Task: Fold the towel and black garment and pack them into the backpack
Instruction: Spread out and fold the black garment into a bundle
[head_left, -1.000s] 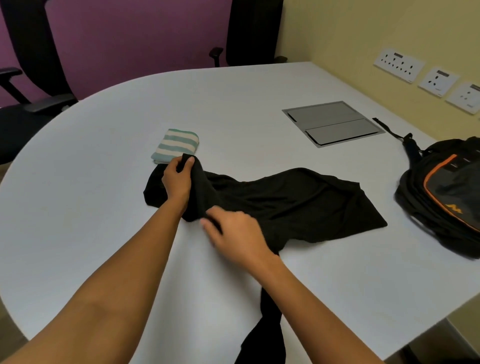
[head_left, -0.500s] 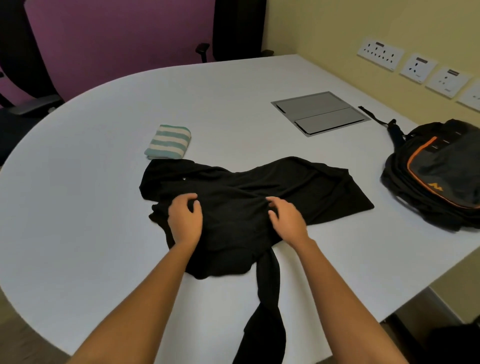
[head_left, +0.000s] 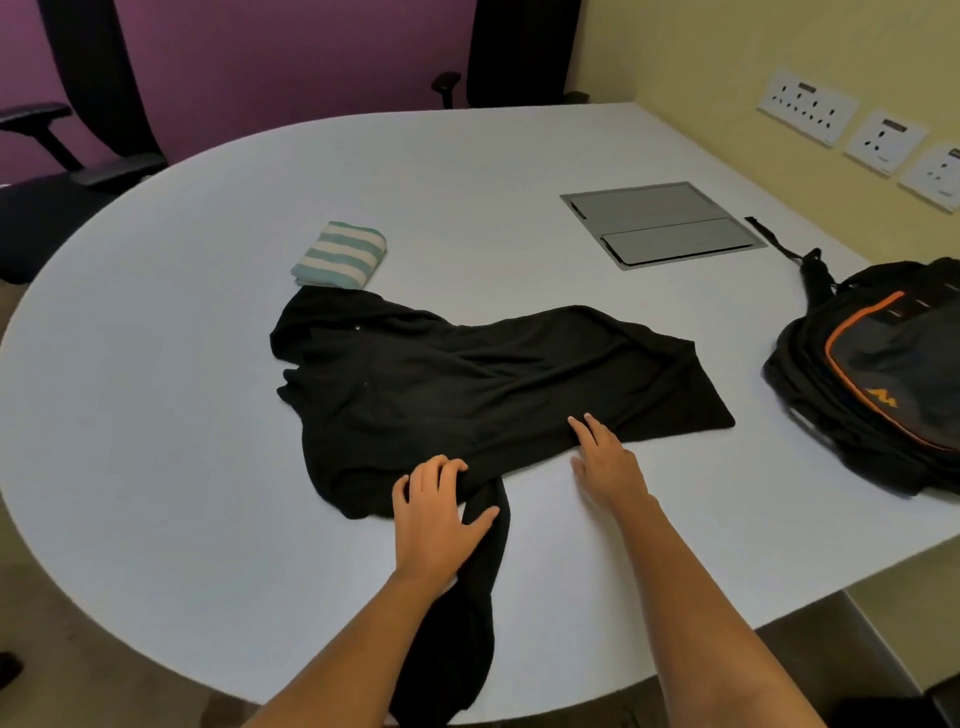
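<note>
The black garment (head_left: 467, 384) lies spread and wrinkled across the middle of the white table (head_left: 208, 415), with one sleeve trailing off the near edge. My left hand (head_left: 434, 512) rests on the garment's near hem where the sleeve starts, fingers curled on the cloth. My right hand (head_left: 605, 462) lies flat with spread fingers, fingertips on the hem further right. A folded green-and-white striped towel (head_left: 340, 254) sits just beyond the garment's far left corner. The black backpack (head_left: 883, 374) with orange trim lies on the table at the right.
A grey flip-lid cable box (head_left: 660, 223) is set into the table behind the garment. Wall sockets (head_left: 883, 140) line the yellow wall at the right. Black office chairs (head_left: 78, 171) stand at the far left and far side.
Both hands slid from the garment's middle toward me to its near hem, the left one moving right. The garment now lies flatter. Earlier the left hand had held cloth up near the towel.
</note>
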